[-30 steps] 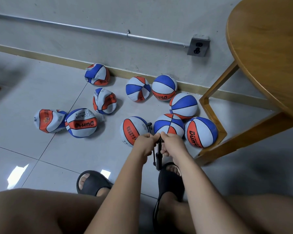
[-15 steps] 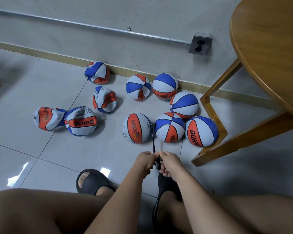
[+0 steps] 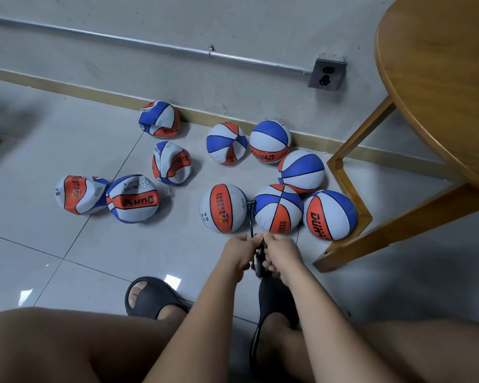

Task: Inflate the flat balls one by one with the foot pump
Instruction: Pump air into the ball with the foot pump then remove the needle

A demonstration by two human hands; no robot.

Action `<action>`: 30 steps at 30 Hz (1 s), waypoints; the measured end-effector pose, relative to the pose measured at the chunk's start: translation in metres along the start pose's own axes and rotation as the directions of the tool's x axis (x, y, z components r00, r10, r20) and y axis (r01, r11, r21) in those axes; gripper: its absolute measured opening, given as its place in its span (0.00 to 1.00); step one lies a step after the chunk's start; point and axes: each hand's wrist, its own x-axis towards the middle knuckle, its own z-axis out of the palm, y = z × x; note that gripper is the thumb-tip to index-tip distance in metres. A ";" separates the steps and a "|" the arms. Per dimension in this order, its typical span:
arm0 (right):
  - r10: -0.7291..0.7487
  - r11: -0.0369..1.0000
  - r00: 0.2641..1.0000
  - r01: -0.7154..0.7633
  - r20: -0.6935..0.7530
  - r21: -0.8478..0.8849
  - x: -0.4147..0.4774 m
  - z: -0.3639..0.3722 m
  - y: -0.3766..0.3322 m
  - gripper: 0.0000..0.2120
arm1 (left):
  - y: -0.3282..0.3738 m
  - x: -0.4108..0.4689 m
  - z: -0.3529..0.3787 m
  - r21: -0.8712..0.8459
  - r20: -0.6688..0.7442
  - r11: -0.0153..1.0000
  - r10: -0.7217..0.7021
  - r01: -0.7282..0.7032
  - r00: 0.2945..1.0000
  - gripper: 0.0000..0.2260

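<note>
Head view: hose [image 3: 251,217] from gripped pump [image 3: 258,261] meets round orange-panelled ball [image 3: 222,208].

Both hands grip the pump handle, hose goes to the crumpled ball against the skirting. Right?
Not quite. In the head view the hose ends at the round ball with the orange panel, just ahead of the hands, not at the crumpled ball by the skirting. The left hand and right hand do both grip the handle of the pump.
</note>
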 end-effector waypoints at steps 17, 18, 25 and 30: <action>0.084 0.996 0.995 -0.082 0.054 -0.039 0.014 0.007 0.029 0.17 | -0.027 0.014 -0.001 0.093 0.003 0.989 -0.114 0.113 0.994 0.17; 0.101 0.994 0.993 -0.098 0.063 -0.050 0.014 0.008 0.036 0.17 | -0.034 0.014 -0.001 0.113 0.004 0.985 -0.135 0.134 0.991 0.17; 0.156 0.979 0.986 -0.145 0.067 -0.145 0.016 0.011 0.062 0.18 | -0.057 0.012 0.002 0.171 0.006 0.969 -0.180 0.177 0.984 0.18; 0.056 0.996 0.997 -0.052 0.051 -0.068 0.009 0.002 0.026 0.15 | -0.025 0.002 0.006 0.059 -0.021 0.995 -0.080 0.081 0.997 0.17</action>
